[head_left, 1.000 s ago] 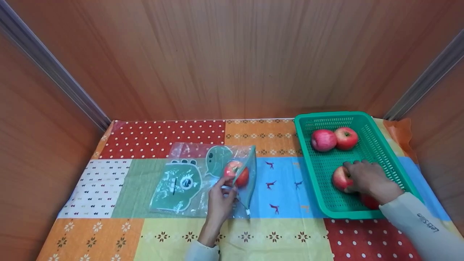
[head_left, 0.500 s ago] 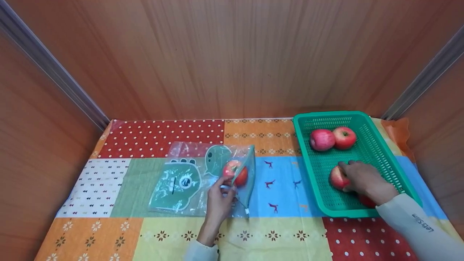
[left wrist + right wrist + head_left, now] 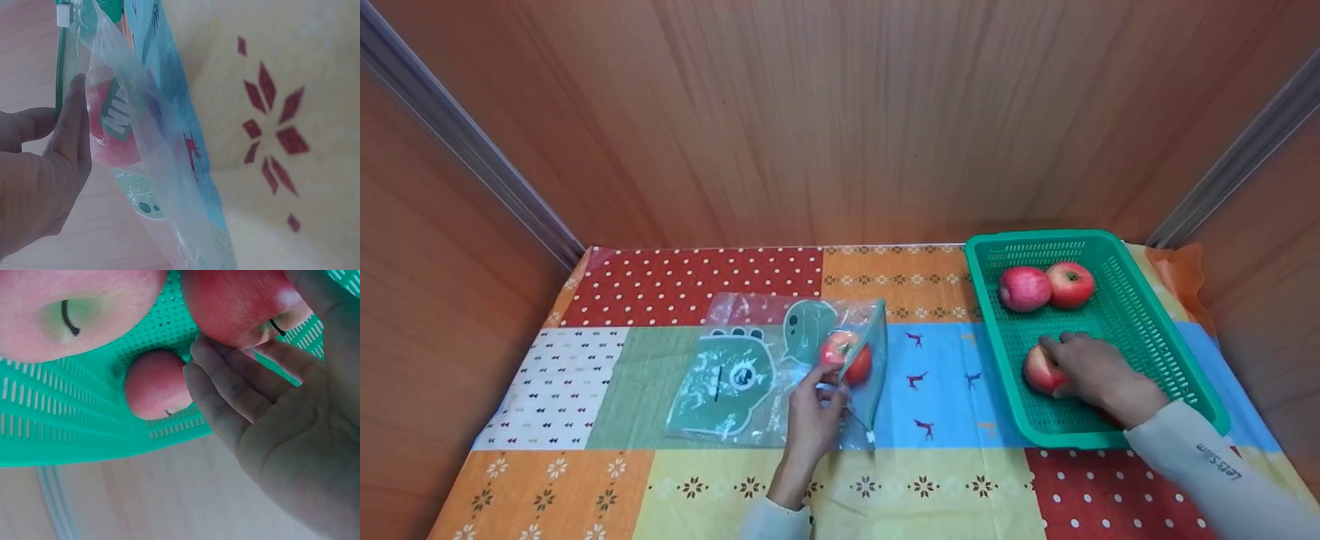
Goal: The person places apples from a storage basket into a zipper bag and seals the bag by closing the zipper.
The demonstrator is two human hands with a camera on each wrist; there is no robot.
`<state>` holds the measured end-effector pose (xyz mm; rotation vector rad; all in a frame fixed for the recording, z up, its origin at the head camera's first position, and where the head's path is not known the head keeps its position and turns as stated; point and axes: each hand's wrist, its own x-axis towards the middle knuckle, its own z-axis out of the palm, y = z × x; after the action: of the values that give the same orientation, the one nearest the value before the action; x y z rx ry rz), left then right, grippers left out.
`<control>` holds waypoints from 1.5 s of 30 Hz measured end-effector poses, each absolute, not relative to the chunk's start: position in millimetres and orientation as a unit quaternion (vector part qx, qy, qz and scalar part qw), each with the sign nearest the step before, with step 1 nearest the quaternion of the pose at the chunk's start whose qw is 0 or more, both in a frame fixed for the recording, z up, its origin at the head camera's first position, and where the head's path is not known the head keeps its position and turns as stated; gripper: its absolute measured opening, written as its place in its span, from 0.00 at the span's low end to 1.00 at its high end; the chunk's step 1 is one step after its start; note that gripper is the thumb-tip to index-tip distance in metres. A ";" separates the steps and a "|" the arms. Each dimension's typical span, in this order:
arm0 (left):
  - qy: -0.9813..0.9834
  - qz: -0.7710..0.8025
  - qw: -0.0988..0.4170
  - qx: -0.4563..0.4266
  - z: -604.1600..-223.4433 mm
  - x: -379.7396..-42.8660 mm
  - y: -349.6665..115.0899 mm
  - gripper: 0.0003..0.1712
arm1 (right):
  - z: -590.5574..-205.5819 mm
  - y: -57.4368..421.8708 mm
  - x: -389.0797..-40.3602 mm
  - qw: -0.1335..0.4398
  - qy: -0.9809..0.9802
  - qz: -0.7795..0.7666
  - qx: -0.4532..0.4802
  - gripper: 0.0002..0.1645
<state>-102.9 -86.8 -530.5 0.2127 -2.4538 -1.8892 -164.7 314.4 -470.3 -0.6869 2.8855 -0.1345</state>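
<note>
My left hand (image 3: 814,412) pinches the edge of a clear zip bag (image 3: 750,435) near its green zip strip, thumb on one side and fingers on the other in the left wrist view. Inside the bag, printed with a green dinosaur, lies one red apple (image 3: 838,349). My right hand (image 3: 1099,371) reaches into the green plastic basket (image 3: 997,360) and grips a red apple (image 3: 1041,370); in the right wrist view its fingers curl about this apple (image 3: 242,304). Another apple (image 3: 67,315) shows large in that view; in the head view the hand mostly hides it.
Two more apples, one pinkish (image 3: 1024,289) and one red (image 3: 1071,285), sit touching at the basket's far end. A patchwork cloth (image 3: 720,487) covers the table. Wooden panels (image 3: 840,120) enclose the back and sides. An orange flap (image 3: 1179,276) lies beyond the basket.
My right hand has shifted a little to the left inside the basket, and the apple it grips has moved left with it. My left hand stays on the bag's edge.
</note>
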 end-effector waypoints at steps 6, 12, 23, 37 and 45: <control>-0.783 -0.619 0.028 0.055 -531.0 -102.7 -86.7 0.21 | -472.2 309.5 -164.9 0.079 0.968 -0.034 -0.237 0.45; -0.783 -0.620 0.031 0.052 -531.2 -102.5 -86.8 0.21 | -473.2 309.6 -165.9 0.073 0.966 -0.032 -0.244 0.44; -0.784 -0.617 0.021 0.063 -532.4 -102.6 -85.7 0.19 | -467.0 309.0 -165.9 0.095 0.966 -0.036 -0.239 0.45; -0.787 -0.614 0.013 0.063 -532.5 -101.3 -85.3 0.19 | -471.3 311.2 -165.8 0.092 0.966 -0.062 -0.235 0.45; -0.791 -0.608 0.019 0.055 -532.1 -101.3 -86.2 0.19 | -468.4 311.2 -162.9 0.063 0.966 -0.059 -0.243 0.45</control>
<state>-101.3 -86.2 -532.1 0.1720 -2.4573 -1.8893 -162.9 311.2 -468.4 -0.7343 2.9190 -0.1795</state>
